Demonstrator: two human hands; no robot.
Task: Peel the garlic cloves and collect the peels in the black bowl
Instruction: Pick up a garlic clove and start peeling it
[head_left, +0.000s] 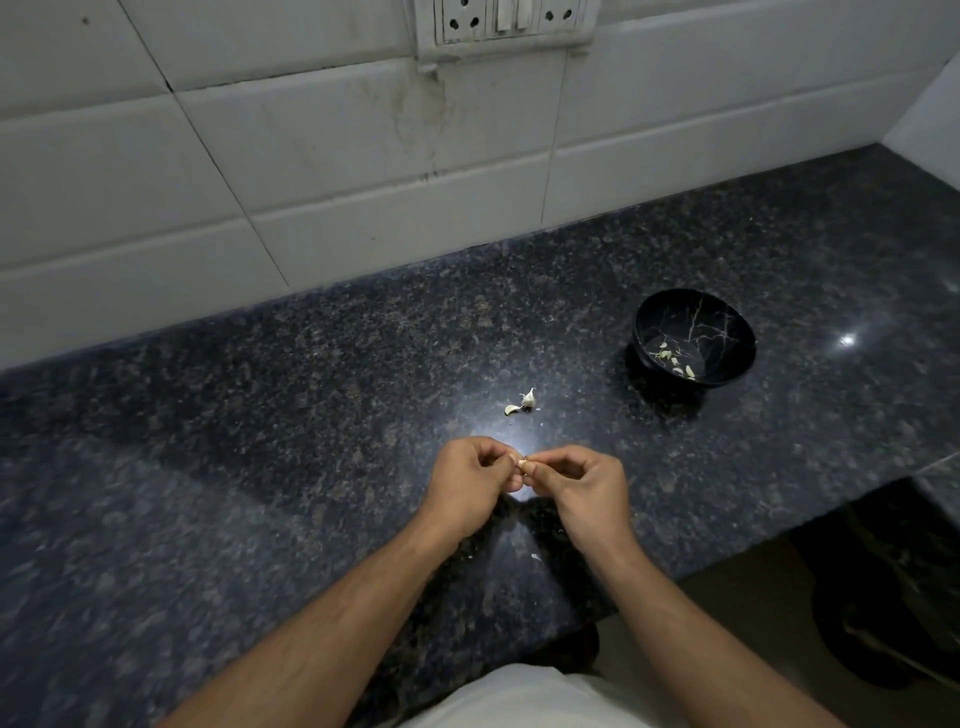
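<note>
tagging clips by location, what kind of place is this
Most likely a home kitchen: a dark speckled stone countertop against a white tiled wall with a switch and socket plate, and a black bowl holding garlic bits.

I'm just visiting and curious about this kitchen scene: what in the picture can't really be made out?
Head view only:
- The garlic clove: mostly hidden by the fingers of the left hand and right hand; how much is peeled can't be told.
- Bits in the black bowl: too small to tell peels from cloves.
- The wall socket: cut off by the top edge.
- Dark things below the counter, lower right: too dim.
</note>
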